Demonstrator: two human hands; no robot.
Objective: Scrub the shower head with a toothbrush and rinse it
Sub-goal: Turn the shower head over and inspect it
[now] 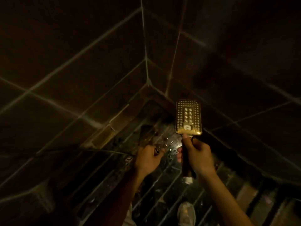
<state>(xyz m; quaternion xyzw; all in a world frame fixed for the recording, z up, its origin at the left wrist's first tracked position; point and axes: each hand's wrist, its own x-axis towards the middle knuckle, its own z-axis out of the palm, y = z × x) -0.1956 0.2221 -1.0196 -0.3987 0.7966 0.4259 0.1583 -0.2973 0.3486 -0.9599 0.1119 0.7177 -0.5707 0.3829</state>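
The scene is very dim. A rectangular shower head (188, 118) with rows of nozzle holes and a small white button faces me, held upright by its dark handle. My right hand (197, 155) grips that handle, thumb near the head's lower edge. To its left, my left hand (147, 159) is closed around a small dark object that is too blurred to name; it may be the toothbrush. Water drops and splashes (52, 141) glint just above and beside the left hand. The two hands are about a hand's width apart.
Dark tiled walls meet in a corner (147, 70) behind the shower head. The floor (162, 185) below has striped wet tiles. A foot in a pale slipper (186, 212) stands at the bottom centre. A thin hose or line (105, 150) runs left of the left hand.
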